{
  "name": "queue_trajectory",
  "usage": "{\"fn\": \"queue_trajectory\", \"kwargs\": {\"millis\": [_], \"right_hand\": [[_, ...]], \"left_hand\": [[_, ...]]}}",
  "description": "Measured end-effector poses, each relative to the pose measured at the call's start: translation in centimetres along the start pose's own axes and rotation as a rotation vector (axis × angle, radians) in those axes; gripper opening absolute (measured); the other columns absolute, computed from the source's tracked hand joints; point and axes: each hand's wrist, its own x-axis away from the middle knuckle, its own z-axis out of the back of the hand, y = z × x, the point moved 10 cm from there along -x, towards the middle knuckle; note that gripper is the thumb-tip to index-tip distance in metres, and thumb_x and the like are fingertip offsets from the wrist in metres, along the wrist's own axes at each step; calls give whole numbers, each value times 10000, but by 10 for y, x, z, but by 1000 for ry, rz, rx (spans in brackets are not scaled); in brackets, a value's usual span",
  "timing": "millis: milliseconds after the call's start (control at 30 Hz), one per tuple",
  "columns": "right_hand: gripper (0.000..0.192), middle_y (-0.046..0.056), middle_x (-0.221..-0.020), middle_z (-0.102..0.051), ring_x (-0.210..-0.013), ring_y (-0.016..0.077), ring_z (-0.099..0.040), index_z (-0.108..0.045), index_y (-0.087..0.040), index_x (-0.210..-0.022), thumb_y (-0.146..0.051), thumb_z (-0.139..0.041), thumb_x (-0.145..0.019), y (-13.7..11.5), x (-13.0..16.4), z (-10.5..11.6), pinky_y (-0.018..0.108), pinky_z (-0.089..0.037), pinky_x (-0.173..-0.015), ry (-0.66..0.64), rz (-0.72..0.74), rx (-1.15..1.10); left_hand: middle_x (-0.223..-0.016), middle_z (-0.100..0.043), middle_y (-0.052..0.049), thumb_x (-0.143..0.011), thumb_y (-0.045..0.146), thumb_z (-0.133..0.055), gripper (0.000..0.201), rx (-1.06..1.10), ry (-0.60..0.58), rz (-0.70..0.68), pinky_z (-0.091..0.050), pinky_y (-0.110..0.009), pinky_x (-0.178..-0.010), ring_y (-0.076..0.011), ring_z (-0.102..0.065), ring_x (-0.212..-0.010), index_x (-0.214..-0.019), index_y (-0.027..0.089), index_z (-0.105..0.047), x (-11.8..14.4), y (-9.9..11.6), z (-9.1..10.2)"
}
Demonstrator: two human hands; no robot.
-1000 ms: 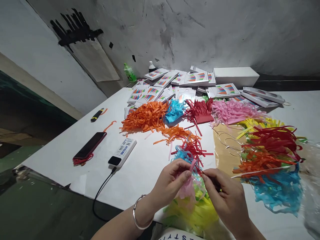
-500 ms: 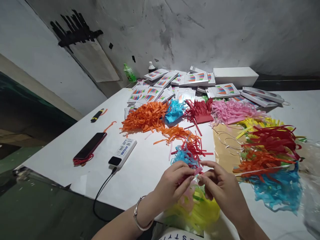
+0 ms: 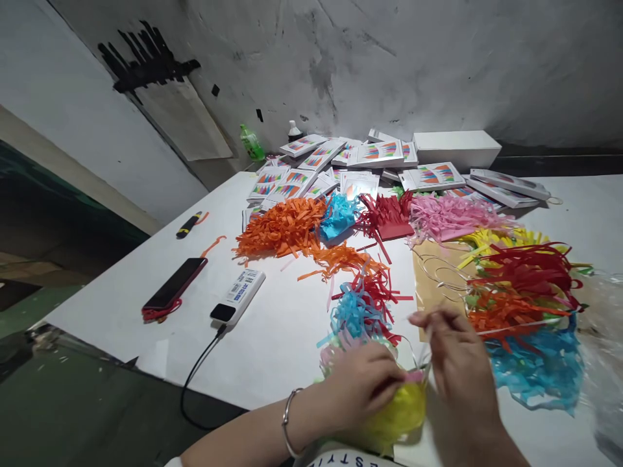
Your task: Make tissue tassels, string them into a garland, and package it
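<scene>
Work surface: a table (image 3: 121,305) under white sheeting, set into a corner. The wall (image 3: 438,65) behind is grey plaster, cracked and stained; strips of black tape (image 3: 146,58) hold a brown sheet to it at upper left.

Left hand (image 3: 363,389), wearing a bangle (image 3: 288,421), is closed over a pink tassel (image 3: 413,375) at the near edge, on top of a yellow tassel (image 3: 394,415). Right hand (image 3: 457,363) is just beside it, fingers drawn narrow; blur prevents telling whether it grips anything. A thin string (image 3: 440,279) loops across brown paper (image 3: 433,292) beyond it.

Loose fringe is sorted by colour: orange pile (image 3: 285,227), blue pile (image 3: 338,216), red pile (image 3: 387,217) and pink pile (image 3: 450,217) mid-table; a mixed strung garland (image 3: 525,305) at right. Packets (image 3: 377,154) and a white box (image 3: 455,148) are stacked along the wall, with a green bottle (image 3: 252,143) in the corner.

At left: phone (image 3: 174,284), power bank (image 3: 238,296) with cable over the edge, and a marker (image 3: 189,224).
</scene>
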Motion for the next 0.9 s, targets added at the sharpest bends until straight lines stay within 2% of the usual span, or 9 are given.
{"fn": "queue_trajectory", "kwargs": {"millis": [67, 133, 267, 333, 433, 567, 700, 800, 900], "right_hand": [[103, -65, -670, -517, -521, 76, -496, -596, -268, -934, -362, -640, -940, -7, -13, 24, 188, -469, -530, 113, 21, -125], [173, -90, -637, -435, -453, 43, -358, -596, -246, -922, -331, -736, -865, -7, -21, 42, 145, -349, -429, 199, 7, -242], [264, -45, -699, -507, -529, 51, -421, -642, -208, -912, -307, -835, -761, 8, -22, 39, 127, -305, -417, 148, -109, -261], [263, -31, -717, -538, -544, 61, -442, -646, -211, -921, -320, -831, -768, 16, -18, 32, 140, -330, -435, 104, -125, -218], [239, -21, -720, -559, -553, 83, -471, -645, -217, -952, -371, -779, -828, 23, -14, 26, 174, -384, -458, 44, -115, -92], [223, -3, -738, -602, -581, 112, -530, -656, -207, -962, -422, -681, -905, 16, -12, 21, 206, -445, -492, -37, -11, 242], [136, 11, -742, -641, -659, 148, -618, -673, -209, -933, -330, -613, -950, -21, -7, -5, 239, -513, -588, -143, 248, 497], [97, 73, -1057, -681, -782, 152, -672, -694, -223, -959, -198, -603, -939, -55, 2, -37, 256, -554, -674, -289, 447, 462], [167, 100, -1266, -634, -844, 145, -689, -709, -228, -976, -134, -578, -934, -65, 10, -72, 266, -572, -737, -505, 472, 383]], "left_hand": [[-976, -729, -88, -946, 259, -565, 209, 43, -113, -38, -540, -292, -759, -213, -677, -855, -1094, 239, -712, -2, 3, -5], [-1049, -729, -84, -977, 248, -504, 248, 44, -17, 28, -543, -292, -826, -209, -682, -933, -1133, 248, -697, -5, -16, 21], [-988, -685, -105, -966, 190, -487, 226, -261, 307, 378, -519, -390, -874, -236, -642, -942, -1032, 184, -703, 0, -103, 93], [-862, -663, -90, -860, 170, -632, 79, -340, 301, 427, -531, -390, -798, -238, -629, -833, -840, 162, -708, -2, -136, 102], [-728, -624, -41, -841, 164, -643, 156, -377, 289, 397, -525, -325, -691, -196, -600, -701, -685, 167, -653, -5, -156, 106], [-811, -655, -37, -953, 194, -520, 182, -440, 437, 347, -533, -319, -736, -186, -619, -762, -850, 172, -668, 2, -126, 146], [-984, -662, -63, -960, 164, -565, 157, -509, 635, 93, -554, -309, -784, -176, -640, -892, -1055, 196, -686, 8, -40, 189], [-1013, -698, -56, -935, 104, -607, 274, -406, 504, -143, -563, -300, -819, -166, -666, -920, -1175, 226, -656, -3, 13, 170], [-949, -718, -37, -902, 104, -678, 347, -37, 470, -181, -567, -285, -793, -157, -676, -862, -1216, 246, -634, -11, 25, 146]]}}
